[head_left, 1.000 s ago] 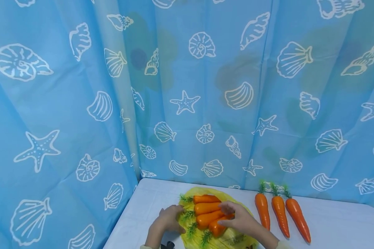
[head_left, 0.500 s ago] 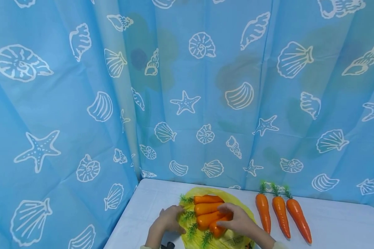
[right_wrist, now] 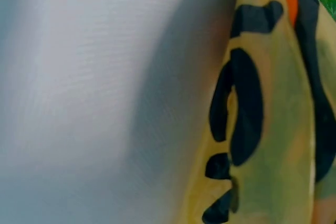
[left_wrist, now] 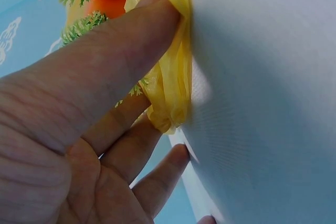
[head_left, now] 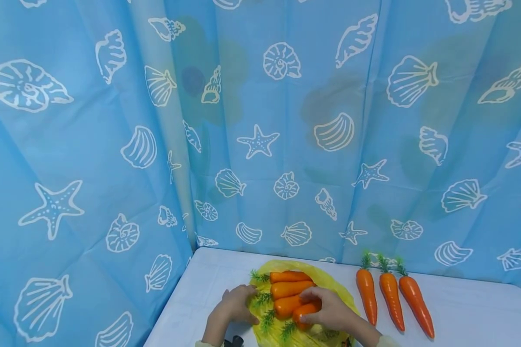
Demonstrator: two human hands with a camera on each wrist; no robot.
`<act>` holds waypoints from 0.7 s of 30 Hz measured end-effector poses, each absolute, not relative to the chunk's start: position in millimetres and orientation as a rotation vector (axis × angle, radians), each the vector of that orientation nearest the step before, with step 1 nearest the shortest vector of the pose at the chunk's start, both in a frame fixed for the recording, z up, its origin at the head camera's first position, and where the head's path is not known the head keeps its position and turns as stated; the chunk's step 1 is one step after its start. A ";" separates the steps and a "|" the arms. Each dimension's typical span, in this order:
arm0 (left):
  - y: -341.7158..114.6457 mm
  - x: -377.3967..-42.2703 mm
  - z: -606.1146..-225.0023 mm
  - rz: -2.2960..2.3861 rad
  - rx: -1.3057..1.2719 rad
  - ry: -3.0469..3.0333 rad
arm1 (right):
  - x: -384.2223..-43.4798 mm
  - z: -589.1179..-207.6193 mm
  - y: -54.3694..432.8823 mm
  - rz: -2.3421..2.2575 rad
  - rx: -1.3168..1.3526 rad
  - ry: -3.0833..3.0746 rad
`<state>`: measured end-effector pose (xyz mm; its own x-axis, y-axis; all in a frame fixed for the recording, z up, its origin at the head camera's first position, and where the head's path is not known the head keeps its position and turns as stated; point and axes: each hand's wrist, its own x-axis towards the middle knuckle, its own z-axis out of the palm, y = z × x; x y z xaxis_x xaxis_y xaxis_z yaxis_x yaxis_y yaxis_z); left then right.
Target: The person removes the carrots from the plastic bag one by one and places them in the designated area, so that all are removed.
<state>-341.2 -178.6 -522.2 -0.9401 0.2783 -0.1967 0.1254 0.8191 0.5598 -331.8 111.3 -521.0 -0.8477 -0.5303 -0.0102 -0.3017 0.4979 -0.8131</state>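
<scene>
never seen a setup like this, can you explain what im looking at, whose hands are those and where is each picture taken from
There is no machine here: a person works with two bare hands. The wide view comes from a camera on the head, looking forward and down. The close views come from cameras worn on each wrist; the right one shows mostly white table and yellow bag. Four carrots lie on or in the bag, and three more carrots lie side by side to its right. The left hand touches the bag's edge. The right hand curves its thumb and fingers round the nearest carrots; how firm that grip is cannot be told.
</scene>
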 end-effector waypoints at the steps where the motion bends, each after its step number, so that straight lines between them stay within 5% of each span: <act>1: -178.6 -341.3 -522.6 0.810 0.309 2.736 | -332.0 -521.4 111.2 -1.258 -0.700 2.488; 21: -178.0 -340.2 -523.4 0.784 0.319 2.760 | -331.6 -521.8 111.7 -1.180 -0.689 2.444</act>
